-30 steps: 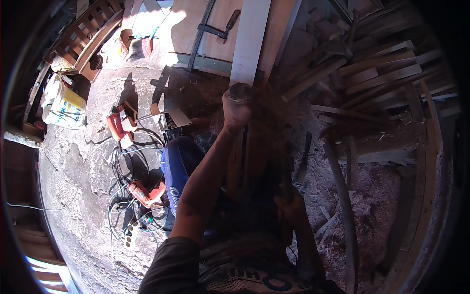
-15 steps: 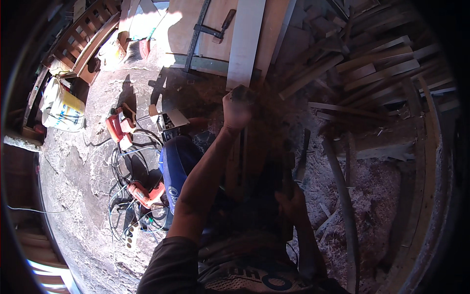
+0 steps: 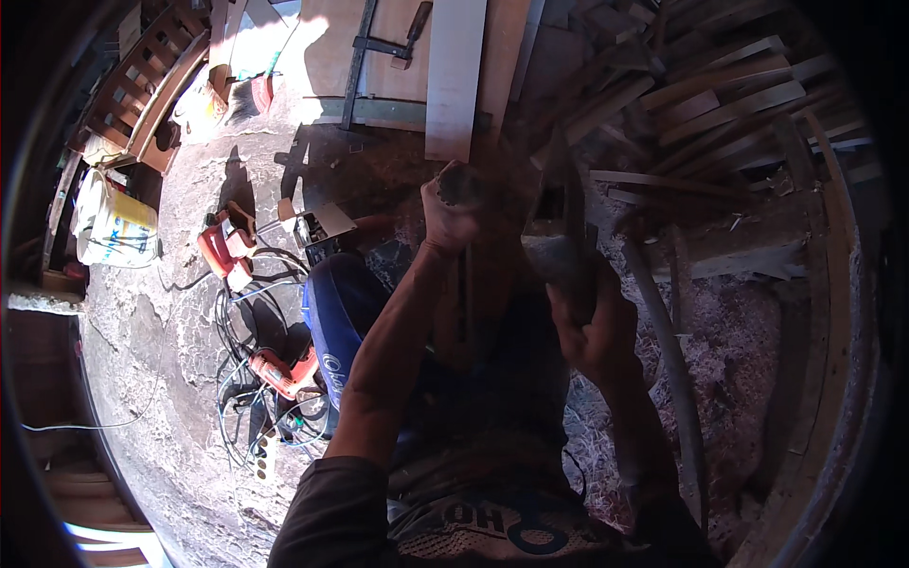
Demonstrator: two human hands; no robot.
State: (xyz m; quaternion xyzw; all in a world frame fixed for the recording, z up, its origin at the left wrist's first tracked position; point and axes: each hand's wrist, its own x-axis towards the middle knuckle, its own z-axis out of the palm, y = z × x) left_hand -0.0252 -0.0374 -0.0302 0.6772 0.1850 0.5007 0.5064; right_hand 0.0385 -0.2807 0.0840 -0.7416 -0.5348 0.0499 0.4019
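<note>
- fingers of l hand (image 3: pixel 449 220), head view: clenched w/ no visible gap round a dark round-topped piece (image 3: pixel 461 184); fist a bit blurred.
- piece's rough rnd end sticks up out of top of that fist; lower part hidden behind hand, can't tell how far down it goes.
- fingers of r hand (image 3: pixel 598 327): curled round lower end of a dark hand tool (image 3: pixel 554 248), thumb on its l side; far fingertips in shade, can't see them.
- tool points up & away from r palm, paler grey face near the hand, exact kind unclear; it's to the r of the piece, w/ a gap btwn.
- pale board (image 3: pixel 454 80) runs away just beyond l fist; contact can't tell.
- bar clamp (image 3: pixel 356 66) lies l of board.
- l of the blue-trousered leg (image 3: pixel 331 308): red drill (image 3: pixel 282 374) + red power tool (image 3: pixel 223 248), cables nearby.
- wood offcuts (image 3: pixel 729 104) piled upper r, curved pole (image 3: pixel 670 360) on shavings r of r forearm.
</note>
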